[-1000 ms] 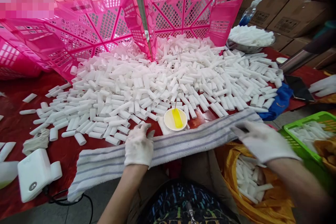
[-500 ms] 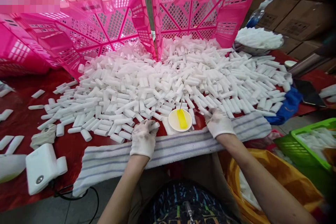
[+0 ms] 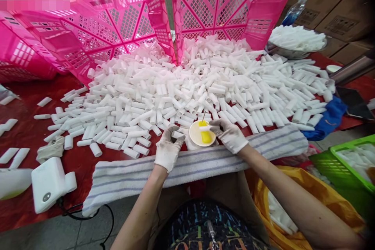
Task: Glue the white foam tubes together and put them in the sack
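My left hand [image 3: 170, 146], in a stained white glove, pinches a short white tube just left of a small white dish [image 3: 194, 137]. Inside the dish lies a yellow block [image 3: 206, 138] with a thin metal pin [image 3: 203, 116] sticking up at its far end. My right hand [image 3: 230, 134], gloved too, holds another white tube [image 3: 204, 128] level over the dish, in front of the pin. Behind both hands spreads a large heap of white tubes [image 3: 181, 90].
Pink crates [image 3: 216, 11] stand tipped behind the heap. A striped towel [image 3: 125, 179] runs along the table's front edge. At the left sit a white device [image 3: 48, 185] with a cable and a crumpled glove [image 3: 51, 149]. To the right are a metal bowl [image 3: 295, 52], yellow bag [image 3: 325, 193] and green basket [image 3: 331, 162].
My right hand has moved left from the tubes at the towel's edge and now holds a tube over the dish. My left hand has shifted slightly right, still with its tube.
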The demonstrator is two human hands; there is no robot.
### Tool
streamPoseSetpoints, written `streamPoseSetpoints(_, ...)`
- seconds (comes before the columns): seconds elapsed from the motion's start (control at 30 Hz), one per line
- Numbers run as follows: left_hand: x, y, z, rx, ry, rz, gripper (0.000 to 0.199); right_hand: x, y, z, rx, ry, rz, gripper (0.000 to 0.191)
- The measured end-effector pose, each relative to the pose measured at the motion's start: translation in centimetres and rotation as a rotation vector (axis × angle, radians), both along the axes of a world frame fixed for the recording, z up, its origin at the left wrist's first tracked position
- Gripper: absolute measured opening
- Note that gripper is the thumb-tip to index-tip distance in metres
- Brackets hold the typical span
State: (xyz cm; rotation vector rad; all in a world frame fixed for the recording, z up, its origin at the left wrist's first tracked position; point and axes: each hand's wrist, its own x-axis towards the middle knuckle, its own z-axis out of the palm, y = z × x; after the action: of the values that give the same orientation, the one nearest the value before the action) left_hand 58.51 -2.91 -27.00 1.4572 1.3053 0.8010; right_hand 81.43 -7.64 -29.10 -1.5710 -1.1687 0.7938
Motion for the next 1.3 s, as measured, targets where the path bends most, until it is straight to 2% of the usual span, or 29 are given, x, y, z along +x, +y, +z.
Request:
streamPoseSetpoints(0.1, -0.1, 0.1, -0.8, -0.041, -0.039, 0.007, 0.031, 1.1, -0.7, -0.9, 0.177, -0.056, 0.092, 0.031)
streamPoseSetpoints(0.27, 0.2, -0.1, -1.6, -0.016, -0.066, 0.014, 0.032, 1.2, -1.2, -0.5, 0.076, -0.068, 0.091, 0.034)
streamPoseSetpoints(0.4, 0.3, -0.3, -0.5, -0.014, 0.014, -0.014, 0.029, 0.9, -1.2, 0.0, 0.095, -0.074, 0.107, 0.033)
streamPoseSetpoints(0.5, 0.5, -0.4, 0.6, -0.039, 0.021, -0.025, 0.03, 1.0, -1.8, -0.3, 0.093, -0.087, 0.108, 0.037)
streamPoseSetpoints(0.6, 0.6, -0.6, 1.3, -0.079, 0.006, -0.058, 0.032, 1.1, -2.5, -0.9, 0.133, -0.123, 0.114, 0.029)
streamPoseSetpoints(0.67, 0.7, -0.7, 1.5, -0.092, -0.005, -0.068, 0.032, 1.1, -2.8, -1.1, 0.178, -0.142, 0.123, 0.027)
streamPoseSetpoints(0.8, 0.7, -0.6, 1.0, -0.086, -0.003, -0.058, 0.031, 0.8, -2.9, -1.2, 0.165, -0.142, 0.13, 0.033)
streamPoseSetpoints(0.97, 0.5, -0.6, 0.1, -0.073, -0.006, -0.025, 0.028, 0.8, -3.1, -1.6, 0.286, -0.264, 0.174, 0.017)
streamPoseSetpoints(1.1, 0.5, -0.9, 0.6, -0.052, -0.015, -0.038, 0.029, 0.9, -3.0, -1.9, 0.302, -0.264, 0.145, 0.028)
streamPoseSetpoints(1.2, 0.7, -1.1, 1.5, -0.16, -0.105, -0.067, 0.036, 0.4, -3.0, -1.4, 0.25, -0.201, 0.156, 0.017)
streamPoseSetpoints(1.3, 0.9, -1.2, 1.9, -0.207, -0.174, -0.057, 0.035, -0.3, -3.6, -0.3, 0.141, -0.059, 0.119, 0.02)
